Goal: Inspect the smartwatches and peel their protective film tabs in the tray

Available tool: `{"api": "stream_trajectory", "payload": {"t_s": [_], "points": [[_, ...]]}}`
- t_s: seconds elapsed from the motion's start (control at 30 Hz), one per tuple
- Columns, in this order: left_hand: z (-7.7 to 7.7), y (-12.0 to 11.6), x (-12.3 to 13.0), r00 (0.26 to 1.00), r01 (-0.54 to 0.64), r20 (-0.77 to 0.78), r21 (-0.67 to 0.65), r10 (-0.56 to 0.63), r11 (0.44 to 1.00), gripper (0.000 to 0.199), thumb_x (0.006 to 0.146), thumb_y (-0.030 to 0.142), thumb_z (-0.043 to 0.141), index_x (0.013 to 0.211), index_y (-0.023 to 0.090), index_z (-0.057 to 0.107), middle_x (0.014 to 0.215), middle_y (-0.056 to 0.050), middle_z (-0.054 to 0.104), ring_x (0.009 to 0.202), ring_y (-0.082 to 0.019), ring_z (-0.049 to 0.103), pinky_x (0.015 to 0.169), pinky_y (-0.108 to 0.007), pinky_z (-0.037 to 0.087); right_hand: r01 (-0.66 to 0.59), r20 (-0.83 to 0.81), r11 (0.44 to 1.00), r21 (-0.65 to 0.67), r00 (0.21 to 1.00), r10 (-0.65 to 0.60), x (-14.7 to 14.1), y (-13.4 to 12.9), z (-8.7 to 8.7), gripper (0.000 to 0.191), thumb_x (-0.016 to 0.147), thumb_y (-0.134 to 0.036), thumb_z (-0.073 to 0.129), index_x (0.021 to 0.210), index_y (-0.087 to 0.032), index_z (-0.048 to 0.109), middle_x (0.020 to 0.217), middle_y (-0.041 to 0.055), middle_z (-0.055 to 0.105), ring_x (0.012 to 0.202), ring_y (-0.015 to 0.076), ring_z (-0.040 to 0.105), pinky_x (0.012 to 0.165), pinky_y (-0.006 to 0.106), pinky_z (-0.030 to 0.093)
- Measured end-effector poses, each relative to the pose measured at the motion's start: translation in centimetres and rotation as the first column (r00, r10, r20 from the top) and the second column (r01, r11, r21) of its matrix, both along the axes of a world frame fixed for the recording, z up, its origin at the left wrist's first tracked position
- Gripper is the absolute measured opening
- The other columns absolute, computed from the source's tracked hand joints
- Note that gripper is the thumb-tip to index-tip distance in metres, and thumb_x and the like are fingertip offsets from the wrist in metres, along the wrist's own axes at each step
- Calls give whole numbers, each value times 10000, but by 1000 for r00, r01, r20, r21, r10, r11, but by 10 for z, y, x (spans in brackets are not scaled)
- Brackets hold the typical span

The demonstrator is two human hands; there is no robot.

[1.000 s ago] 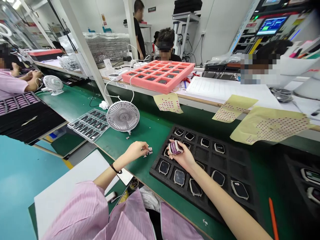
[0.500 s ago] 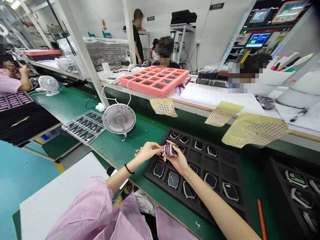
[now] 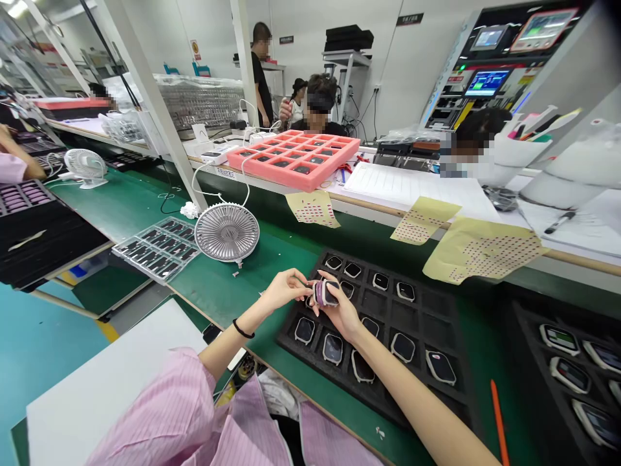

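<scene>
Black foam tray [image 3: 436, 331] on green worktop [image 3: 272, 249]: watch cases [image 3: 333, 349] in its compartments. Over its left edge, right hand [image 3: 343, 316] has its grip closed round a purple-striped watch stack [image 3: 319, 293]. Left hand [image 3: 286, 289] at the stack's side, fingertips nearly together; cannot tell if they pinch anything. Left of the tray: clear plastic tray [image 3: 163, 276], dark pieces inside. Beyond: pink foam tray [image 3: 272, 173]; shelf-edge label [image 3: 226, 173] illegible.

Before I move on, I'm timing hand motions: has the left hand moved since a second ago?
Yes. Judged against the black tray, the left hand has moved rightward, toward the right hand and its stacked devices.
</scene>
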State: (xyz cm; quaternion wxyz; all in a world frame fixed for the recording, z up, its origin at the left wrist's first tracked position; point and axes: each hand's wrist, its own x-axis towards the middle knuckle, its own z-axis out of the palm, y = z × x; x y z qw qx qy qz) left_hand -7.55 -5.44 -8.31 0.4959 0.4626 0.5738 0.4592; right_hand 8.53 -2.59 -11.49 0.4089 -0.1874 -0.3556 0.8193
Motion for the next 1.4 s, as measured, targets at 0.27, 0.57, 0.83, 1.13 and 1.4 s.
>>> {"api": "stream_trajectory", "payload": {"t_s": [0.27, 0.57, 0.83, 1.13, 1.4], "points": [[13, -19, 2, 997, 25, 71, 37, -28, 999, 367, 615, 315, 803, 842, 136, 576, 542, 41, 615, 506, -87, 559, 527, -205, 437, -6, -16, 1000, 17, 1000, 6, 5, -20, 16, 351, 853, -320, 538, 1199, -261, 529, 1021, 62, 668, 658, 185, 634, 485, 284, 473], [20, -40, 17, 989, -112, 113, 195, 91, 974, 329, 662, 333, 780, 847, 156, 572, 575, 42, 615, 526, -94, 565, 555, -216, 470, 147, -7, 985, 95, 989, -147, 3, -44, 34, 364, 821, -329, 586, 1177, -268, 542, 1053, 66, 648, 666, 178, 612, 492, 286, 471], [8, -58, 44, 923, -382, 189, 351, 335, 855, 266, 730, 429, 705, 705, 177, 624, 607, 6, 591, 553, -131, 572, 534, -268, 490, 288, 27, 939, 189, 954, -298, -6, -65, 32, 425, 808, -357, 618, 1215, -290, 518, 1143, 68, 609, 707, 171, 592, 535, 290, 488], [-7, -57, 50, 836, -308, 509, 123, 206, 943, 417, 633, 536, 752, 708, 175, 557, 698, 11, 519, 495, -74, 433, 396, -215, 357, 346, 21, 928, 134, 936, -352, -12, -79, 34, 478, 779, -367, 625, 1236, -294, 506, 1115, 56, 610, 924, 227, 597, 700, 334, 510], [-22, -67, 55, 639, 29, 766, -117, 72, 993, 489, 627, 588, 740, 584, 185, 466, 484, 46, 315, 518, -103, 431, 564, -242, 437, 257, 12, 966, 39, 966, -257, -7, -86, 26, 504, 768, -408, 598, 1252, -301, 506, 1038, 56, 640, 898, 241, 612, 749, 381, 513]]}}
